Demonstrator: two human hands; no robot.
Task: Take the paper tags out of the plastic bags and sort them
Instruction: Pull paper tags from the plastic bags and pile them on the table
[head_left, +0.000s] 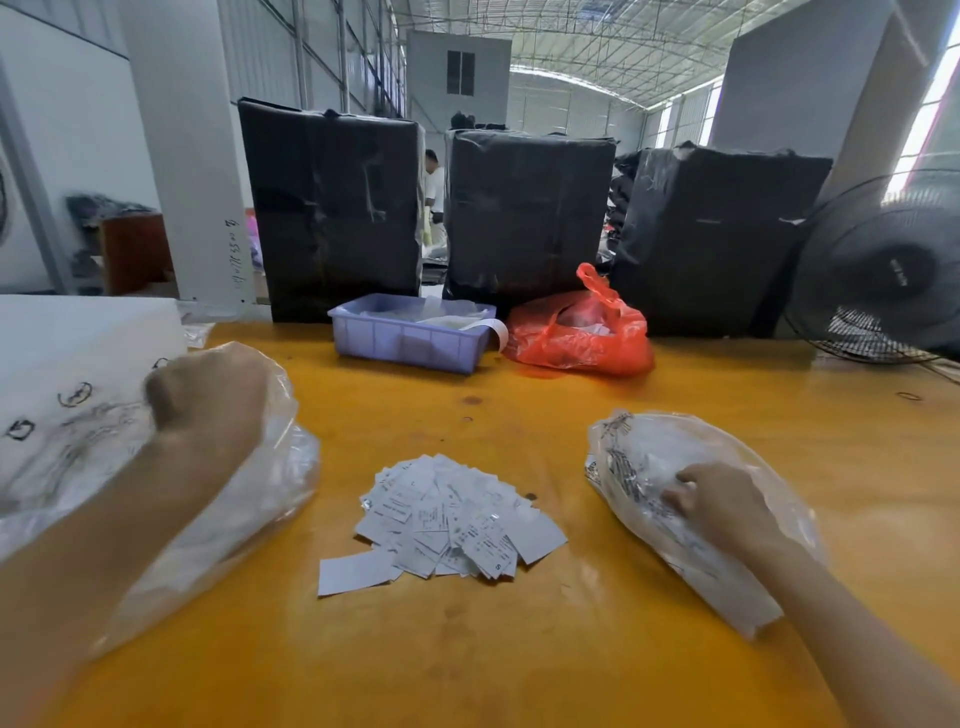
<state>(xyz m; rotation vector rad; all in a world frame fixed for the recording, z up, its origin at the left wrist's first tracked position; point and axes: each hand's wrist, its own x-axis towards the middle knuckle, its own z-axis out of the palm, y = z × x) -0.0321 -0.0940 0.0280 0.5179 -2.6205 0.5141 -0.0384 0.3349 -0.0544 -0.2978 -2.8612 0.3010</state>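
A loose pile of white paper tags (449, 522) lies on the orange table (519, 649) between my arms. My left hand (208, 400) is raised as a blurred fist and grips a clear plastic bag (260, 488) that drapes down to the table on the left. My right hand (719, 501) lies on a second clear plastic bag (649, 467) on the right, fingers curled and pinching its film. That bag has dark print and white contents inside.
A lilac plastic bin (405, 340) with white bags stands at the back, a red plastic bag (582, 332) beside it. Three black wrapped bales (332, 208) line the far edge. A black fan (883, 270) is at the right, a white printed sheet (62, 374) at the left.
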